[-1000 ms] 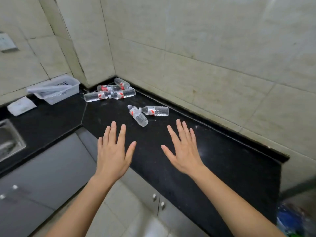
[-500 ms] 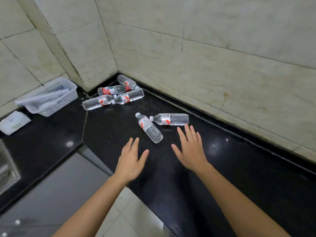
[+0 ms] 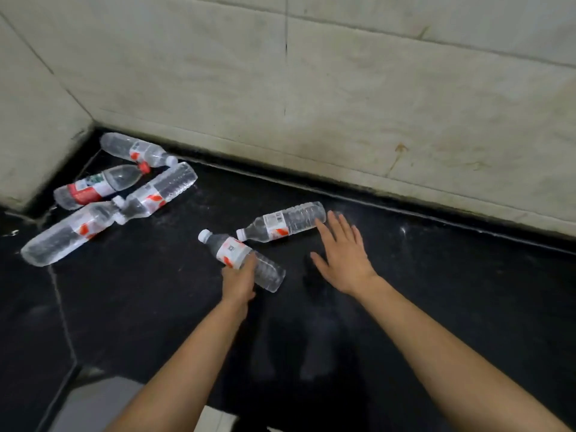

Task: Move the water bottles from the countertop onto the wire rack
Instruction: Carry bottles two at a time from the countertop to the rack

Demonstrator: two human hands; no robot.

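Note:
Several clear water bottles with red-and-white labels lie on the black countertop (image 3: 436, 307). The nearest bottle (image 3: 230, 251) lies diagonally, cap to the upper left; my left hand (image 3: 238, 283) wraps its fingers around the bottle's middle. A second bottle (image 3: 280, 226) lies just behind it, cap to the left. My right hand (image 3: 343, 254) is spread open, its fingertips at the base end of that second bottle. Several more bottles (image 3: 146, 198) are piled in the back left corner. No wire rack is in view.
Tiled walls (image 3: 311, 88) close the countertop at the back and left. The counter's front edge and a grey cabinet front (image 3: 93, 406) show at the bottom left.
The view has moved closer to the bottles. My left hand has reached forward and closed around the nearest bottle. My right hand has advanced to the base of the second bottle.

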